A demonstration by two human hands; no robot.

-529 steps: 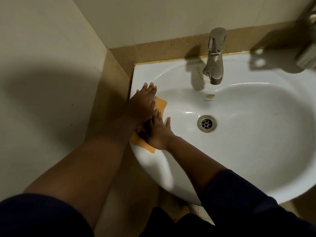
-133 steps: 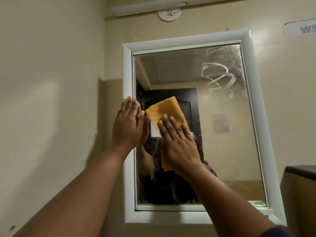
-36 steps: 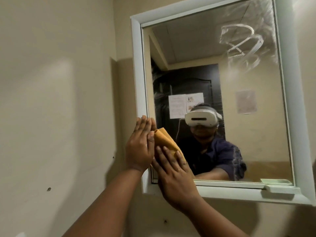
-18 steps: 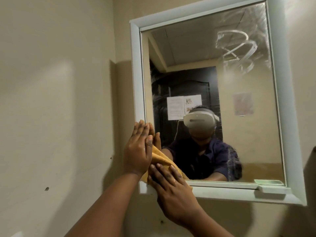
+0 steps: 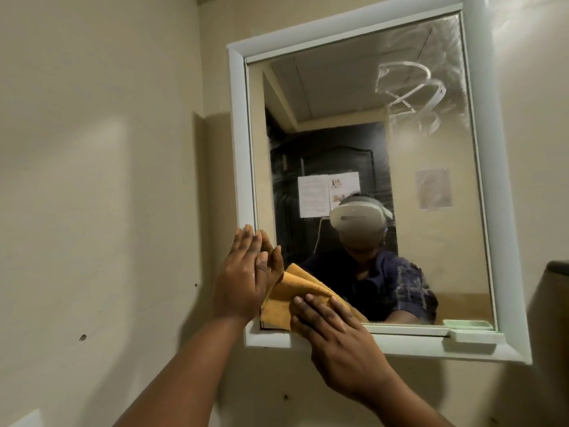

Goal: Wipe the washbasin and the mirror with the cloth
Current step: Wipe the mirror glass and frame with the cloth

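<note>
A white-framed mirror [image 5: 437, 241] hangs on the beige wall. An orange cloth [image 5: 286, 298] lies bunched against the glass at its lower left corner. My right hand [image 5: 334, 334] presses flat on the cloth with straight fingers, over the bottom frame. My left hand [image 5: 243, 278] rests flat with straight fingers against the left frame and the glass edge, just left of the cloth. White smear streaks [image 5: 409, 94] mark the glass at the upper right. The washbasin is out of view.
A small pale green tray [image 5: 474, 334] sits on the bottom frame at the right corner. A dark cabinet edge [image 5: 554, 272] juts in at the far right. The beige wall [image 5: 92, 211] fills the left side.
Since half a second ago the cloth and my right hand have slid a little right along the mirror's bottom edge. My left hand stays on the left frame.
</note>
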